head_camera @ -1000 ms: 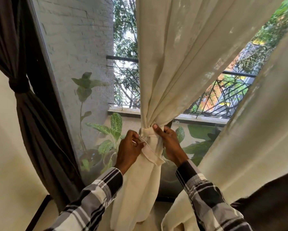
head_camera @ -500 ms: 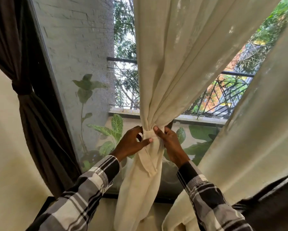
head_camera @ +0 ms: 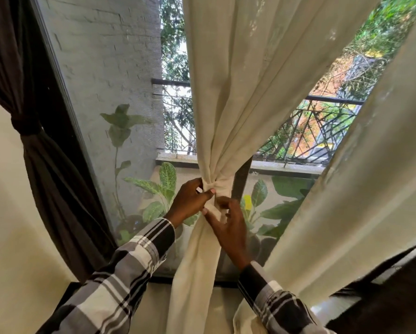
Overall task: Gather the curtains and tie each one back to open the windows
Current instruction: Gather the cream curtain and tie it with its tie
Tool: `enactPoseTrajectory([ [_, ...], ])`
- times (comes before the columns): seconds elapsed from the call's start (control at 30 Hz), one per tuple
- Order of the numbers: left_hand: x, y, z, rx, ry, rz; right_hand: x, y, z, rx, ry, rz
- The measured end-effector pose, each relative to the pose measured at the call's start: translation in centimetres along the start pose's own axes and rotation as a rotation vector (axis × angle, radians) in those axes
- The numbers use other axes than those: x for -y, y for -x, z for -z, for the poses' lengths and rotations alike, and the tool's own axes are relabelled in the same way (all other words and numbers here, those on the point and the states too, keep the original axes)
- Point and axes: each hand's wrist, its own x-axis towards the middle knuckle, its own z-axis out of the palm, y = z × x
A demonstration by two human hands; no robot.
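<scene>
**Cream curtain cinched at the window, both hands at the tie**

Far left, a dark curtain (head_camera: 45,145) hangs already bound by its own knot against the cream wall (head_camera: 7,213). Beside it runs the dark window frame (head_camera: 57,112), then the screened pane, through which a white brick wall (head_camera: 110,56) and leafy plants (head_camera: 158,186) show. Behind those stands a black railing (head_camera: 322,126) on a ledge, with trees beyond.

In the middle the cream curtain (head_camera: 238,92) is gathered into a narrow waist, wrapped by a tie (head_camera: 220,185) of the same cloth, and falls loose below it to the sill. The left hand (head_camera: 190,201) sits against the left side of that waist, fingers curled, thumb and forefinger pinching the tie. The right hand (head_camera: 228,227) is just below and to the right, in front of the hanging cloth; its fingers are spread and half bent, and its forefinger and thumb pinch the tie's loose end under the knot. Both plaid sleeves (head_camera: 130,273) rise from the bottom edge.

To the right a second cream curtain (head_camera: 358,189) slants across, ungathered, covering much of that side of the window. A dark cloth (head_camera: 395,297) fills the lower right corner.
</scene>
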Motion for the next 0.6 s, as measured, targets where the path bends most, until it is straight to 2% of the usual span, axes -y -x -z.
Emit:
enactPoseTrajectory([
  [0.13,0.2,-0.4,0.0,-0.001,0.01,0.024,-0.8,-0.4,-0.4,0.104,0.11,-0.026],
  [0.33,0.1,-0.7,0.3,-0.035,-0.007,0.023,-0.1,-0.7,0.9,0.203,0.103,0.001],
  [0.47,-0.3,-1.0,0.3,0.009,0.085,0.064,2.1,0.1,1.8,0.237,0.227,0.092],
  [0.6,-0.5,-1.5,0.5,0.066,0.158,0.136,3.9,1.2,3.6,0.357,0.279,0.111],
])
